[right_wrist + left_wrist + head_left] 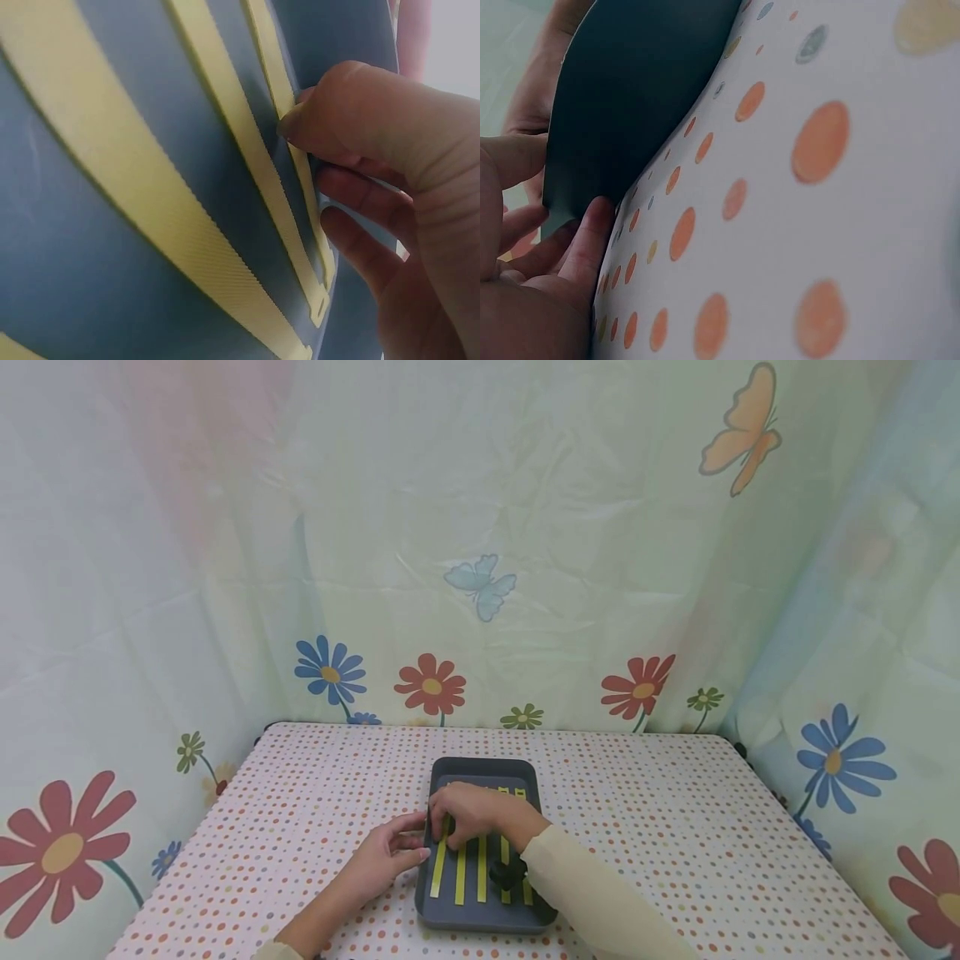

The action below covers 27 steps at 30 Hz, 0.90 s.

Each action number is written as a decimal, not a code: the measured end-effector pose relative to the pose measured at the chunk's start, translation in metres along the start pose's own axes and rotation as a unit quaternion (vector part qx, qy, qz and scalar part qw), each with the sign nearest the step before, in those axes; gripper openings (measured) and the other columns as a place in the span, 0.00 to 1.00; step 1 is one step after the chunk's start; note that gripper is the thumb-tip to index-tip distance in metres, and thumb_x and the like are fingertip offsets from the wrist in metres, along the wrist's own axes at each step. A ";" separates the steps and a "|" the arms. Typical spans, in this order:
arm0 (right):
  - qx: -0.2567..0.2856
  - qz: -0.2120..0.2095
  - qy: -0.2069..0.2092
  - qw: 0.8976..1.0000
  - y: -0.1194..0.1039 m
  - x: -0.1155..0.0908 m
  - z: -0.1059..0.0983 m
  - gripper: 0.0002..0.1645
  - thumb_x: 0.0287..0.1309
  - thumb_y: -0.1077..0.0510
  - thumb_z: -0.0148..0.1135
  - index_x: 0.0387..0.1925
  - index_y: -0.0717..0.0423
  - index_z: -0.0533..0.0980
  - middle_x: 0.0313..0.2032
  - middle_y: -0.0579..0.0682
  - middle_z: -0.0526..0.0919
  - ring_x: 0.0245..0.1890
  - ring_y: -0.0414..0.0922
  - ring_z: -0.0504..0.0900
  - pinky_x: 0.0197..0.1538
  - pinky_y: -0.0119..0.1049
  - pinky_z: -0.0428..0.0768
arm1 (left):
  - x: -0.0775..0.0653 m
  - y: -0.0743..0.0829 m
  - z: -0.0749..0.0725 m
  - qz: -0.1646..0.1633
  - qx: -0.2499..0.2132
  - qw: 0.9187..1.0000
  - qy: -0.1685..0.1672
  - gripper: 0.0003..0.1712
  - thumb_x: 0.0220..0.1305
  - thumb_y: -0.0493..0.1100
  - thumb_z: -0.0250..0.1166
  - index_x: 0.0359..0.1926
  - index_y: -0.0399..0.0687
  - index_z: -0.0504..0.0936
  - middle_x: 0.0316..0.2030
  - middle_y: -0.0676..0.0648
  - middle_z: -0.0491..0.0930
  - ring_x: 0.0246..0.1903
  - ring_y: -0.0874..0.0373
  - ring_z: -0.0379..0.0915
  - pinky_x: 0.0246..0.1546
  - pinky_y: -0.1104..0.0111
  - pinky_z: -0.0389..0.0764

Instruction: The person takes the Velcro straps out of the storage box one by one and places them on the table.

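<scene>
A dark grey rectangular tray (486, 920) lies on the table with several yellow cable ties (460, 877) side by side, ridged and slotted at one end. My right hand (468, 814) reaches into the tray and pinches the leftmost cable tie (271, 56) along its length, thumb on one side and fingertips on the other. On the tray's left side, my left hand (378, 857) holds the edge, fingertips at the rim and one finger (596, 217) low against the outer wall. Part of the ties is hidden beneath the right hand and forearm.
Under the tray is a tabletop (337, 777) covered in white cloth with coloured dots. A pale curtain (555, 510) printed with flowers and butterflies surrounds its back and sides. A small black device (508, 872) sits at the right wrist, overlapping the tray in the head view.
</scene>
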State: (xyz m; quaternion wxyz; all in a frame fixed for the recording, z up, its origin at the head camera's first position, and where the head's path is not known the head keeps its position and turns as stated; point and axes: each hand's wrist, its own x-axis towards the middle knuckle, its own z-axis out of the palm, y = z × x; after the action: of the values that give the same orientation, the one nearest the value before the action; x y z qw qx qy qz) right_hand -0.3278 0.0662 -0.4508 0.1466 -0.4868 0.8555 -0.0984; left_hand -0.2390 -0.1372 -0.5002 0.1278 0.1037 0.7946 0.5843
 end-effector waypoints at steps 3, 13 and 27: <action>-0.001 -0.002 -0.001 1.000 0.001 0.001 0.000 0.10 0.51 0.64 0.76 0.35 0.46 0.89 0.38 0.35 0.82 0.35 0.31 0.77 0.40 0.22 0.77 | 0.000 0.000 0.000 0.004 0.003 1.000 0.001 0.37 0.68 0.46 0.70 0.73 0.45 0.68 0.68 0.38 0.73 0.58 0.52 0.79 0.53 0.64 0.84; -0.010 -0.008 -0.001 1.000 0.001 0.001 0.001 0.10 0.50 0.64 0.76 0.33 0.45 0.88 0.37 0.34 0.82 0.34 0.32 0.77 0.39 0.22 0.76 | 0.001 -0.001 -0.001 0.016 0.000 1.000 -0.003 0.37 0.68 0.47 0.69 0.73 0.44 0.68 0.68 0.37 0.73 0.58 0.51 0.79 0.52 0.65 0.84; -0.031 -0.033 -0.003 0.999 -0.001 0.000 -0.003 0.08 0.51 0.63 0.77 0.31 0.45 0.88 0.37 0.36 0.82 0.36 0.35 0.79 0.41 0.21 0.75 | -0.001 0.002 0.002 0.007 -0.005 1.000 0.006 0.37 0.67 0.46 0.71 0.73 0.44 0.69 0.68 0.38 0.73 0.57 0.52 0.79 0.51 0.66 0.84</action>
State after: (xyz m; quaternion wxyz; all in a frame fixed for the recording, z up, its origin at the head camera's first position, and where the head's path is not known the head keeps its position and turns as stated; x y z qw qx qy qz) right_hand -0.3281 0.0658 -0.4480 0.1302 -0.5195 0.8411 -0.0753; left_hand -0.2375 -0.1354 -0.4988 0.1196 0.1051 0.7920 0.5894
